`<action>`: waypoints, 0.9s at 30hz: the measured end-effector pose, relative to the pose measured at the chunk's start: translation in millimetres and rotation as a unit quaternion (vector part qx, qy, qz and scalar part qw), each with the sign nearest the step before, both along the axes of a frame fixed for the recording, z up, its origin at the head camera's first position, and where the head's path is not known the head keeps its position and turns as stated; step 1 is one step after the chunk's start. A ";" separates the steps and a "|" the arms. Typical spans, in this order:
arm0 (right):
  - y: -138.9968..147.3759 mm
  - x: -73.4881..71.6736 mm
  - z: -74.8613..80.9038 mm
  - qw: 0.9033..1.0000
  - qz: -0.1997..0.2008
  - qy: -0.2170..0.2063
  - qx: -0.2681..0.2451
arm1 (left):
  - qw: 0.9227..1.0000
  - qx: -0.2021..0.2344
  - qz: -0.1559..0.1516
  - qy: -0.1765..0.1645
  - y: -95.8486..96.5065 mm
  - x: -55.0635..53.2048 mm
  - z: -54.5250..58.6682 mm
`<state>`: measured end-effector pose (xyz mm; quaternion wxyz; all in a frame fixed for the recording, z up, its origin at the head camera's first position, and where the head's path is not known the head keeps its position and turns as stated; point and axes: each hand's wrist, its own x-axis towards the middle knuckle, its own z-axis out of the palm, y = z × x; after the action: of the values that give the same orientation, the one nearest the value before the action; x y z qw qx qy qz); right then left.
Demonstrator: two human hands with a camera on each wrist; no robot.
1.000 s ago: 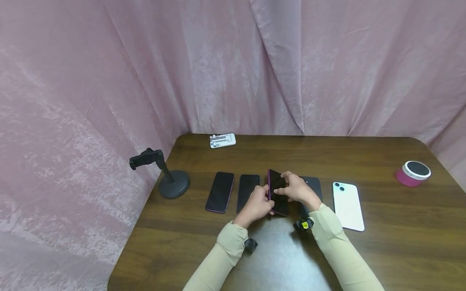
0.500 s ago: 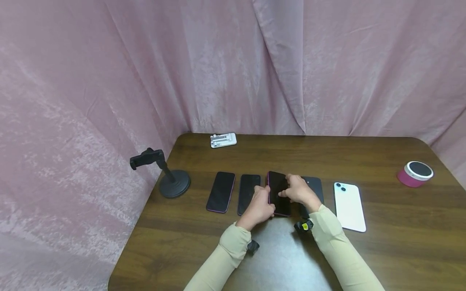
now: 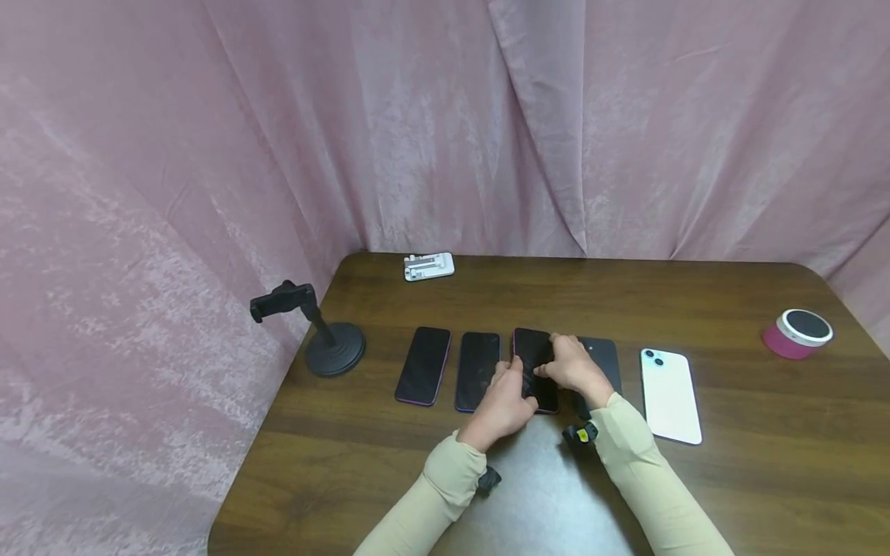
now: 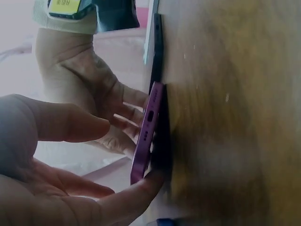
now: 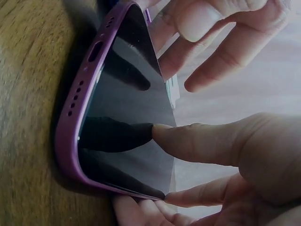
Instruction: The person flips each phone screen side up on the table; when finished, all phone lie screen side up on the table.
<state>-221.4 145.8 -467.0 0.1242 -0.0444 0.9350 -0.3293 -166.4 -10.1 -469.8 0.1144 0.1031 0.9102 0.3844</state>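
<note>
A purple-edged smartphone [image 3: 531,347], dark screen up, lies between both hands in the middle of a row of phones. My right hand [image 3: 575,366] grips it, thumb on the screen and fingers curled at its right edge. At its near left corner is my left hand [image 3: 502,405]; in the left wrist view one fingertip touches that corner while the thumb [image 4: 75,123] stands apart from the phone. A dark gap shows under the phone's purple bottom edge [image 4: 146,132] there. Just left lies a dark phone [image 3: 477,369]. My right hand partly hides another dark phone [image 3: 605,360].
Another purple-edged phone [image 3: 422,366] lies farther left, and a white phone [image 3: 671,398] lies face down at right. A black phone stand [image 3: 334,351] stands at the left edge. A white folded holder [image 3: 429,266] is at the back, a pink-and-white round object [image 3: 797,333] far right.
The purple-edged smartphone has come down flatter to the table. My left hand has loosened from its left edge and shifted slightly right and nearer; my right hand stays on it.
</note>
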 end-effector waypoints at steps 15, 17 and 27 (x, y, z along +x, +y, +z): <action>-8.5 6.5 -0.2 0.999 -0.010 -0.007 0.032 | 0.999 -0.004 0.021 -0.029 7.9 7.8 -2.3; -9.6 6.9 -1.3 0.999 -0.011 -0.003 0.033 | 0.999 -0.005 0.023 -0.032 8.2 8.2 -2.7; -10.5 7.5 -0.6 0.999 -0.016 0.000 0.030 | 0.999 0.000 0.008 -0.037 5.0 5.5 -1.8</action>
<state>-213.9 135.3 -467.6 0.1206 -0.0258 0.9449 -0.3032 -160.9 -5.1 -471.6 0.1449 0.0815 0.9060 0.3892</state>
